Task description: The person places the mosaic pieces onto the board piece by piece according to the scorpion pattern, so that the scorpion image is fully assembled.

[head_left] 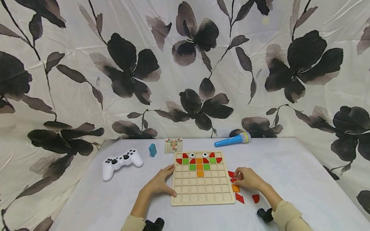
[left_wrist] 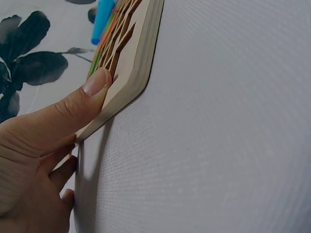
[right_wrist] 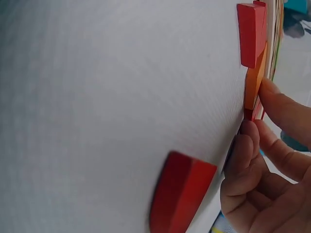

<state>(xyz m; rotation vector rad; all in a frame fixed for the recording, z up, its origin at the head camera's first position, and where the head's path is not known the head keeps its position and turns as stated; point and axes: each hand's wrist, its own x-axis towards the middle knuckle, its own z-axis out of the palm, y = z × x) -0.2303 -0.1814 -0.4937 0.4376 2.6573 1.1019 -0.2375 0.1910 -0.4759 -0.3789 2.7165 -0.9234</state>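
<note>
A wooden grid board (head_left: 188, 189) lies on the table, with red, green, orange and eye-patterned tiles in its upper rows. My left hand (head_left: 160, 183) is at its left edge, fingers spread along the side. In the left wrist view the thumb (left_wrist: 97, 82) rests on the board's rim (left_wrist: 129, 87). My right hand (head_left: 247, 178) is beside the board's right edge, thumb and finger around a small red tile (head_left: 233, 180). Right by the thumb is an orange tile (head_left: 236, 188); in the right wrist view the red tile (right_wrist: 249, 114) shows only partly, between the fingertips.
Red triangular tiles (head_left: 239, 198) and a rounded red tile (head_left: 255, 199) lie right of the board. Behind it are a pattern card (head_left: 173, 146) and a blue toy microphone (head_left: 231, 140). A white game controller (head_left: 122, 163) and a teal block (head_left: 152, 150) sit to the left.
</note>
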